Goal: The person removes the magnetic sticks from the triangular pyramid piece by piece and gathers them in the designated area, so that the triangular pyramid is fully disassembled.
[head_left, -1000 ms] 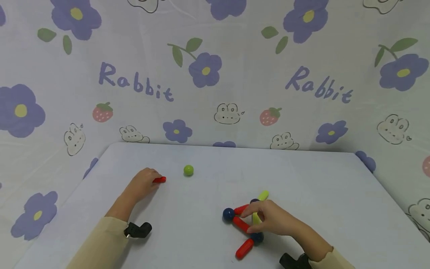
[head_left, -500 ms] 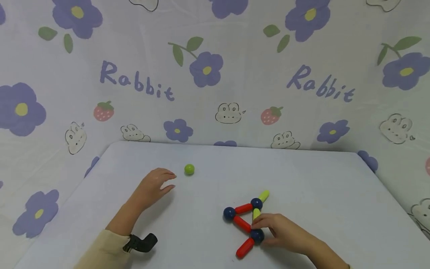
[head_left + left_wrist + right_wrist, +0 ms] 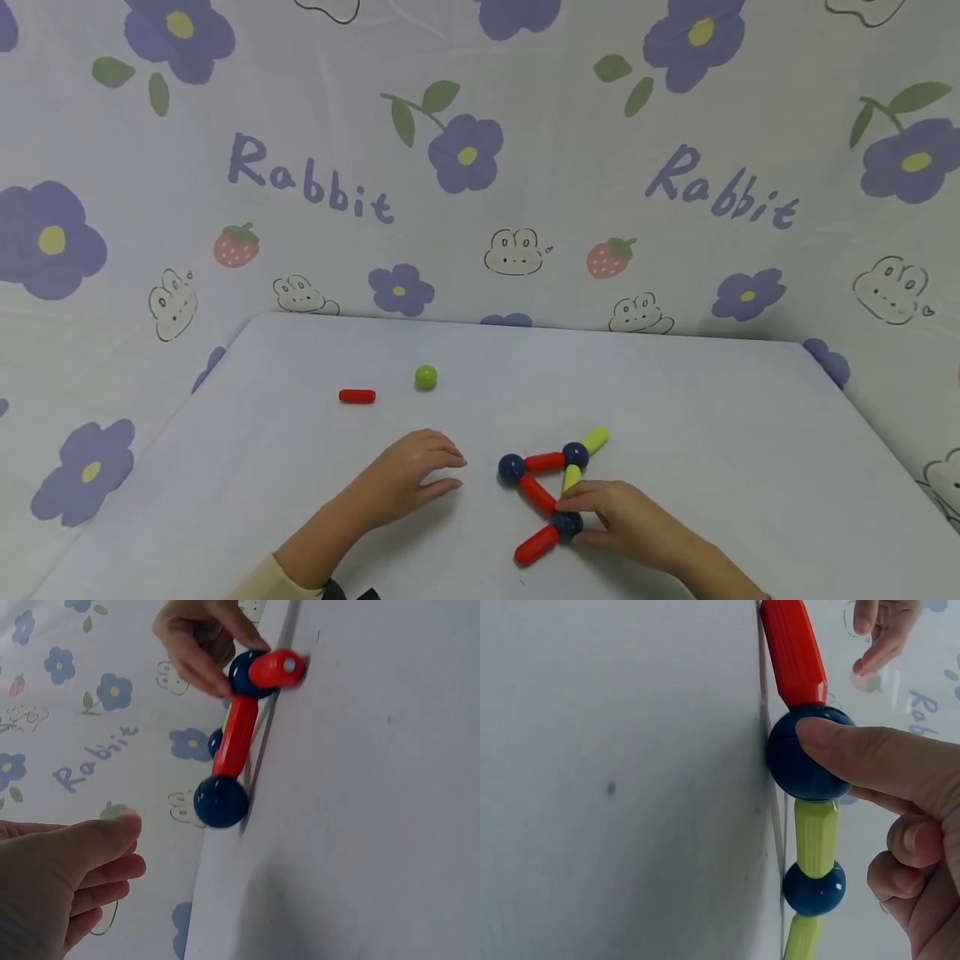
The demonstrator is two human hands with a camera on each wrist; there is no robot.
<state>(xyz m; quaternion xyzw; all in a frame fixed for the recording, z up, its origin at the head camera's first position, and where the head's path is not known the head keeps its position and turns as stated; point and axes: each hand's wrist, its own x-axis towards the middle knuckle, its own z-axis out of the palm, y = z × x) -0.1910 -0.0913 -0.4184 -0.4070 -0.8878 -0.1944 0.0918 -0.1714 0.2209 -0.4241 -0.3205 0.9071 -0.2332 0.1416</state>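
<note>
Three dark blue balls and several magnetic building rods form a triangle with two tails on the white table. My right hand (image 3: 633, 525) pinches the near blue ball (image 3: 567, 526) between thumb and fingers; the thumb presses on it in the right wrist view. From that ball a red rod (image 3: 537, 546) sticks out toward the front left. Another red rod (image 3: 537, 493) runs to the left blue ball (image 3: 512, 468). A yellow-green rod (image 3: 572, 477), partly hidden by my fingers, leads to the far blue ball (image 3: 575, 455). Left of the triangle, my left hand (image 3: 408, 479) hovers, holding nothing, fingers relaxed.
A loose red rod (image 3: 357, 397) and a green ball (image 3: 426, 377) lie at the table's far left. Another yellow-green rod (image 3: 596, 439) points outward from the far ball. Behind the white table (image 3: 712, 417) hangs a patterned cloth (image 3: 555, 167).
My left hand has let go of the loose red rod and moved right, toward the triangle. My right hand has come down to grip the near ball, which has shifted slightly left.
</note>
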